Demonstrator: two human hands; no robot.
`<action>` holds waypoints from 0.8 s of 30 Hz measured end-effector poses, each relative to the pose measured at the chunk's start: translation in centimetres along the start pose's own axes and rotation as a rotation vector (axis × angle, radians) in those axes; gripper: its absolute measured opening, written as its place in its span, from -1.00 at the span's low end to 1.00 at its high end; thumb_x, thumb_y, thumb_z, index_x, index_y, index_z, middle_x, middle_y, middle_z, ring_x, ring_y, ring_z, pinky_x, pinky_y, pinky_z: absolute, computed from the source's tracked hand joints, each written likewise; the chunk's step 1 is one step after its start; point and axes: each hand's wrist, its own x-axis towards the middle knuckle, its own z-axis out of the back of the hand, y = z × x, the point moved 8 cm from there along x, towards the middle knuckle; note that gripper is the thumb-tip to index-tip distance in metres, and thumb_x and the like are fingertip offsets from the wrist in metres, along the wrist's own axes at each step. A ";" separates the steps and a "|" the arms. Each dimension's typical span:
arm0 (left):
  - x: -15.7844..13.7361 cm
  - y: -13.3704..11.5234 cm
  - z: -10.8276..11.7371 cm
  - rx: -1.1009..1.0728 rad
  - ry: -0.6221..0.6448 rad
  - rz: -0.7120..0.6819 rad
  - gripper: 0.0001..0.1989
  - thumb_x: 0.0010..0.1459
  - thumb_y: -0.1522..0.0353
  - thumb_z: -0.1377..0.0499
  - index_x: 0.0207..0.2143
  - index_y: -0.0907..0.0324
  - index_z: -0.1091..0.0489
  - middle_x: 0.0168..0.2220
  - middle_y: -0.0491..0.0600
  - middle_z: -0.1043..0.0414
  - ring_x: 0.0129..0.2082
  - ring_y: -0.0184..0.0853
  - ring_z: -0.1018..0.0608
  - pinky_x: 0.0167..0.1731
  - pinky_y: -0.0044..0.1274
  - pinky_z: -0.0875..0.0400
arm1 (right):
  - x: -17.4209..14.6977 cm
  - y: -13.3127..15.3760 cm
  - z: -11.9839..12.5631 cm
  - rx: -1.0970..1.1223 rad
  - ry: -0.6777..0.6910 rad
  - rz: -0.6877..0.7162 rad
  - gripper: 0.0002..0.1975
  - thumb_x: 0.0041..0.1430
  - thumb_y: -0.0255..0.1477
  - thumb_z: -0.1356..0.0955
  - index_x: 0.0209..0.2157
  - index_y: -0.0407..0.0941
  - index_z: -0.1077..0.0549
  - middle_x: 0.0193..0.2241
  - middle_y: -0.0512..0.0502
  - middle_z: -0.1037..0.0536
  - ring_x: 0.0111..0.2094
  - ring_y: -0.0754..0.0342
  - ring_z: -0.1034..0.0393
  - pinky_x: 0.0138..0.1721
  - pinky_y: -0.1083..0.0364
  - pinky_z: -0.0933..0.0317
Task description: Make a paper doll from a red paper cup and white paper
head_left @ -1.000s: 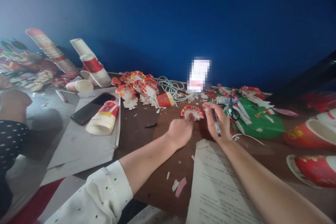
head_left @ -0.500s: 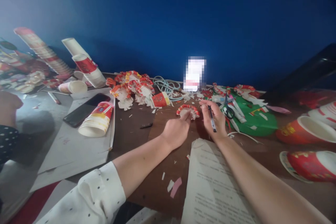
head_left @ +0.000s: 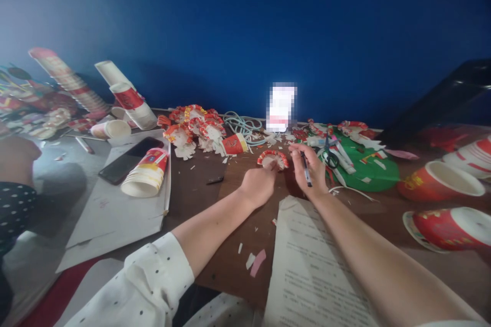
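My left hand is closed, its fingertips on a cut paper cup piece with a curled red-and-white rim, lying on the brown table. Whether the thumb goes under the piece is hidden. Just to the right, my right hand is closed around a pen, which slants back over the hand with its clear end toward me. The right fingertips are close to the piece, apart from it. Printed paper sheets lie beneath my right forearm. A small black pen cap rests left of my left hand.
Cut cup pieces are heaped behind, near a pale cable and a lit, blurred-out screen. Scissors lie by a green sheet. Paper cups stand right; stacked cups and a phone lie left, near another person's arm.
The view has shifted slightly, so the side objects sit a little differently. Both hands keep nearly the same pose at the cut cup piece, and the pen remains in my right hand.
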 end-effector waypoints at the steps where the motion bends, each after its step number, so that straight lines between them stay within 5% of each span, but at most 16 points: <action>1: 0.1 -0.2 0.0 0.016 0.007 0.003 -0.50 0.19 0.47 0.11 0.20 0.25 -0.12 0.25 0.18 -0.10 -0.14 -0.18 -0.55 -0.30 -0.42 -0.46 | 0.0 0.0 0.0 -0.006 -0.002 0.003 -0.68 0.23 -0.19 -0.22 -0.12 -0.06 -0.42 -0.16 -0.10 -0.55 -0.15 -0.01 -0.45 -0.07 -0.01 -0.29; 5: 0.2 -0.6 -0.1 0.043 0.033 0.021 -0.49 0.18 0.49 0.09 0.21 0.33 -0.09 0.23 0.29 -0.09 -0.15 -0.13 -0.55 -0.32 -0.39 -0.46 | -0.2 0.0 -0.1 -0.017 -0.011 0.016 -0.67 0.23 -0.19 -0.22 -0.11 -0.06 -0.43 -0.17 -0.11 -0.56 -0.14 -0.01 -0.44 -0.07 -0.03 -0.29; 10: -0.5 -0.1 0.2 -0.030 -0.020 0.022 -0.52 0.22 0.47 0.11 0.19 0.14 -0.14 0.23 0.13 -0.14 -0.09 -0.21 -0.52 -0.21 -0.41 -0.43 | -0.1 0.3 -0.2 -0.024 -0.015 0.030 -0.67 0.22 -0.19 -0.21 -0.13 -0.06 -0.43 -0.19 -0.12 -0.56 -0.17 -0.02 -0.45 -0.09 -0.03 -0.30; 19: -0.3 0.3 1.4 -0.003 -0.159 0.163 -0.59 0.23 0.43 0.14 0.11 0.15 -0.22 0.01 0.12 -0.26 -0.29 -0.26 -0.53 -0.36 -0.45 -0.43 | 0.1 0.0 0.2 -0.010 -0.052 0.012 -0.71 0.21 -0.23 -0.23 -0.16 -0.05 -0.44 -0.18 -0.10 -0.56 -0.17 -0.01 -0.45 -0.09 -0.02 -0.30; 24: 0.6 0.0 0.8 -0.022 -0.129 0.114 -0.63 0.22 0.42 0.09 0.06 0.14 -0.26 -0.01 0.09 -0.27 -0.22 -0.27 -0.50 -0.33 -0.50 -0.41 | 0.2 -0.1 0.1 0.012 -0.050 0.010 -0.72 0.21 -0.24 -0.23 -0.17 -0.05 -0.45 -0.18 -0.10 -0.56 -0.17 0.00 -0.45 -0.09 -0.02 -0.30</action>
